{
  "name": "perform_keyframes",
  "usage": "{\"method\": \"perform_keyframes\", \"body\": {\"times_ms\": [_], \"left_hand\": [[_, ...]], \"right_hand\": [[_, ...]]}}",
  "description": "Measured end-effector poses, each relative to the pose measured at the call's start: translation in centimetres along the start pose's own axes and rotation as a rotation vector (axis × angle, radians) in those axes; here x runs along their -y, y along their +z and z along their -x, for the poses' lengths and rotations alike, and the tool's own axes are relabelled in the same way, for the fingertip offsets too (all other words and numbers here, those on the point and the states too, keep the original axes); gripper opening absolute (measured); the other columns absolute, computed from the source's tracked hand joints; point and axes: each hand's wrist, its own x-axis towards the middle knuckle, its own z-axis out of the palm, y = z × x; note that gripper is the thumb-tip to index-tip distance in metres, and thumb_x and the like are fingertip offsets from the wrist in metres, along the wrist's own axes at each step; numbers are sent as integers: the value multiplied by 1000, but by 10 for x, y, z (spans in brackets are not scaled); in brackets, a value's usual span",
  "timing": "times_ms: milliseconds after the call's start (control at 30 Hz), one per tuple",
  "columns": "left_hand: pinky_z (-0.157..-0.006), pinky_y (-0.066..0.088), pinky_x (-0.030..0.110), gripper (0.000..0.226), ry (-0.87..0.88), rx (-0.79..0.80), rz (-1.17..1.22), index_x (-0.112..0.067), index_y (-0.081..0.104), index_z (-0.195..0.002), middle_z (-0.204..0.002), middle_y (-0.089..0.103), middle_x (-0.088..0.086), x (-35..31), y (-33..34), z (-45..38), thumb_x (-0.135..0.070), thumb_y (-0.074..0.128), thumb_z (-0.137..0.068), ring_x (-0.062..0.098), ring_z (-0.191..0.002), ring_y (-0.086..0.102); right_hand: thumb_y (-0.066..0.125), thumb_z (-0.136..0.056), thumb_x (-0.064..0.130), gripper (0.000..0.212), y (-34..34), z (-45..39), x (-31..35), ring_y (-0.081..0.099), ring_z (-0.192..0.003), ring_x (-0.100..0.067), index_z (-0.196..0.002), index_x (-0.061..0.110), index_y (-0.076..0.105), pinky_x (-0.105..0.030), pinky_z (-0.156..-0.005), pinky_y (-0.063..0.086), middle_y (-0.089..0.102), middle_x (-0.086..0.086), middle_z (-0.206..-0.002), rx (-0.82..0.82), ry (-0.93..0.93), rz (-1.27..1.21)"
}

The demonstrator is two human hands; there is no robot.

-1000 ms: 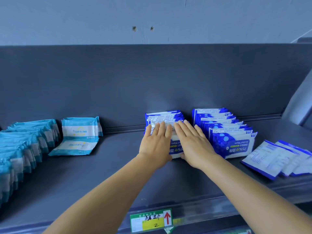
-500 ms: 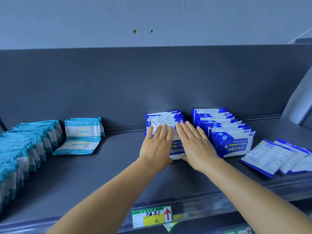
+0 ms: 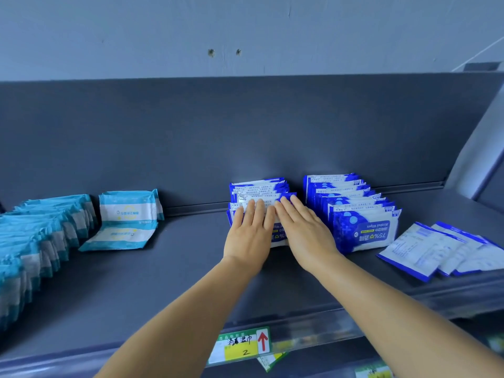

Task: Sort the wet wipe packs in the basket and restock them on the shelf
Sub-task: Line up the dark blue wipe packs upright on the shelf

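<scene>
Dark grey shelf (image 3: 169, 271), teal packs (image 3: 41, 230) rowed at nine o'clock, two more teal ones (image 3: 128, 214) beside them, two rows of blue packs (image 3: 357, 214) stood at centre, flat blue packs (image 3: 436, 249) laid at three o'clock.

Two bare forearms and hands are seen.
No sleeve, glove, ring or watch is worn on the left hand (image 3: 249, 236) or right hand (image 3: 306, 233).
</scene>
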Motion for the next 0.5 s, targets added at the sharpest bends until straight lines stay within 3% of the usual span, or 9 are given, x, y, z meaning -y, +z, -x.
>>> {"method": "perform_keyframes", "body": {"times_ms": [100,300,400,500], "left_hand": [[-117,-4,46,74,-8,119,-2,-10,-6,-151,-160,-2,13,3,2,-3,-27,44,-98,30,-147,-3],[-116,0,49,101,-184,135,113,-16,-13,-151,-157,-15,17,5,-7,8,-52,57,-88,37,-145,-14],[-115,14,44,117,-340,163,267,-16,-16,-150,-156,-10,22,7,-8,12,-57,66,-78,39,-145,-1],[-100,40,40,123,-452,160,538,-22,-14,-149,-144,21,18,9,-6,15,-44,78,-71,34,-127,37]], "right_hand": [[29,-101,10,63,1,-2,-1,-15,-147,-16,-153,17,-7,-31,-119,0,-12,3,-161,1,13,-6],[32,-99,7,70,4,8,-2,-19,-146,-19,-151,13,-16,-32,-119,0,-21,-4,-159,-35,48,-2],[44,-98,12,80,8,9,-3,-16,-147,-22,-150,11,-17,-32,-119,7,-20,-8,-159,-47,92,-26],[51,-95,11,88,10,9,-2,-10,-148,-27,-150,11,-18,-34,-116,21,-18,-12,-158,-18,161,-104]]}}
